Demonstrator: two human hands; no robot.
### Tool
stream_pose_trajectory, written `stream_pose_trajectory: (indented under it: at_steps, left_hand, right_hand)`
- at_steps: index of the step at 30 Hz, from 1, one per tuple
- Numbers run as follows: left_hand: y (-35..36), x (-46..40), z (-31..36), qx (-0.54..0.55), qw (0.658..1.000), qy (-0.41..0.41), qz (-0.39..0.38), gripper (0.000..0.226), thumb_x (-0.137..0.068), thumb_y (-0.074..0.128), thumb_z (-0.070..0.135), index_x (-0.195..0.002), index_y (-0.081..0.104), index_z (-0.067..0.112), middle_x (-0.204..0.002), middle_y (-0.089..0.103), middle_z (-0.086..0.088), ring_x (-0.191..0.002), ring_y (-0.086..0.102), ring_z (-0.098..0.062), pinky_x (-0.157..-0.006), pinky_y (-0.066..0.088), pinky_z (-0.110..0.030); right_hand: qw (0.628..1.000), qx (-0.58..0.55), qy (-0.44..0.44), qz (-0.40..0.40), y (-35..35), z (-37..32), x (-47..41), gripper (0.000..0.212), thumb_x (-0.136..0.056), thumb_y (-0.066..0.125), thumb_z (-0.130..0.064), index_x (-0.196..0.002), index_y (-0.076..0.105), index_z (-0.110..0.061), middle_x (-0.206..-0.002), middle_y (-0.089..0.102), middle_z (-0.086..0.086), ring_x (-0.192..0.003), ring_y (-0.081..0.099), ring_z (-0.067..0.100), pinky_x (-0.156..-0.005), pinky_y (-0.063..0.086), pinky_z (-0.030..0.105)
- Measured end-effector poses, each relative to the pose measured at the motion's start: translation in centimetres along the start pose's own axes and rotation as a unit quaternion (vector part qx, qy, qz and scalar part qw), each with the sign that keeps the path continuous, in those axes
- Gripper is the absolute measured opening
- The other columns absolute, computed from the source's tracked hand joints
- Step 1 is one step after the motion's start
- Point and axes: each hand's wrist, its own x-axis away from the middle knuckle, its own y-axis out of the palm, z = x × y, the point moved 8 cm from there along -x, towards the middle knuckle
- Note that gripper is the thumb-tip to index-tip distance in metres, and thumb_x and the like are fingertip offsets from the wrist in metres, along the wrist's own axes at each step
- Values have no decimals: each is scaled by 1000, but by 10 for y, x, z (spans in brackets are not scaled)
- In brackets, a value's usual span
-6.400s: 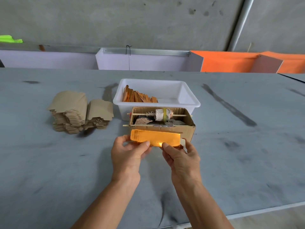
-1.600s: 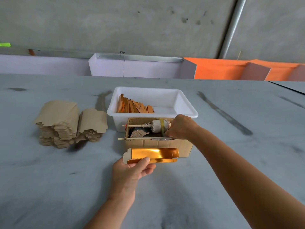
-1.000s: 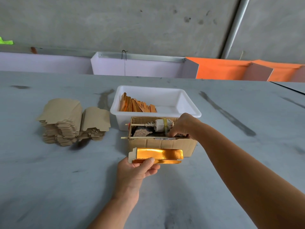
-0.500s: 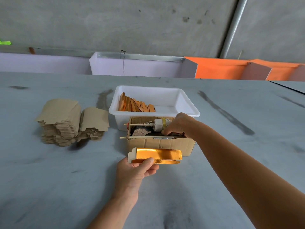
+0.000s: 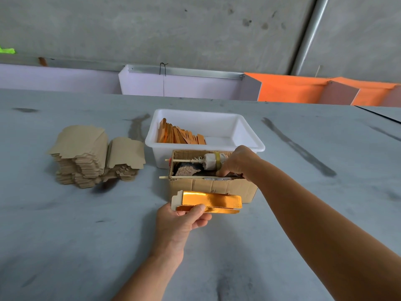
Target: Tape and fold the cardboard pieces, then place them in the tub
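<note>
Head view, grey table (image 5: 65, 246) filling the lower two thirds of the frame.

Left hand (image 5: 181, 221), lower centre: thumb on top and fingers curled beneath, pinching the left end of a gold-faced cardboard piece (image 5: 209, 202). The piece is partly folded, held roughly level just in front of the brown cardboard box (image 5: 211, 187), shiny side up, with a pale unprinted tab at its left end.

Right hand (image 5: 237, 161), centre right: arm enters from the lower right corner and crosses over the box's right side. Fingers are curled down into the open box beside the tape roll (image 5: 212, 161); fingertips are hidden behind the knuckles, so whether they pinch tape cannot be told.

The tape roll sits on a thin wooden stick (image 5: 184, 160) laid across the top of the box. A second stick (image 5: 186, 176) runs along the near edge. Dark scraps lie inside the box, left part.

White tub (image 5: 249, 137), directly behind and touching the box, centre of frame. Finished gold pieces (image 5: 180, 135) stand leaning in its left half; the right half shows bare white floor.

Stack of flat brown cardboard blanks (image 5: 91, 155), left of the tub, well apart from the hands.

Background, top: concrete wall, a pale lilac panel (image 5: 184, 88) and orange panels (image 5: 293, 90) at upper right.
</note>
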Motion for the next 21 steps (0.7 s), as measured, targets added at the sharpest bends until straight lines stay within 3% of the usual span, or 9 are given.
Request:
stream_pose_trajectory:
  at_steps: [3, 8, 11, 16, 21]
  left_hand:
    - [0, 0, 0, 1, 1000, -2, 1, 6, -79, 68, -3, -83, 66, 1, -68, 71, -15, -61, 70, -29, -54, 56, -27]
    - [0, 0, -1, -4, 1000, -7, 0, 8, -80, 69, -1, -87, 65, 0, -70, 72, -14, -63, 71, -29, -56, 57, -28]
    - [0, 0, -2, -5, 1000, -9, -1, 8, -80, 69, -1, -87, 66, 1, -70, 72, -14, -64, 71, -29, -56, 57, -28]
    - [0, 0, -1, -5, 1000, 0, -3, 7, -80, 68, -3, -82, 67, 3, -67, 71, -13, -61, 70, -28, -56, 57, -28]
    - [0, -1, -1, -3, 1000, 3, -4, 8, -80, 67, -4, -81, 67, 4, -66, 71, -13, -60, 70, -27, -54, 55, -26]
  right_hand:
    - [1000, 1, -5, -5, 0, -1, 1, 43, -66, 84, -19, -78, 44, -13, -78, 50, 4, -66, 48, 13, -58, 43, 22]
    - [1000, -1, -6, -27, -1, -4, 6, 39, -69, 82, -13, -77, 44, -11, -78, 47, 5, -67, 47, 15, -77, 49, 26]
    - [999, -13, 7, -39, -1, -3, 9, 35, -72, 80, -10, -74, 44, -11, -75, 49, 6, -65, 48, 14, -70, 48, 24]
    - [998, -23, 17, -54, -2, -5, 14, 23, -76, 74, -6, -70, 52, -9, -61, 50, 3, -51, 44, 9, -42, 34, 19]
    - [999, 2, 13, -53, -7, -10, 19, 23, -74, 72, -2, -63, 52, -8, -51, 46, 2, -43, 39, 8, -39, 30, 18]
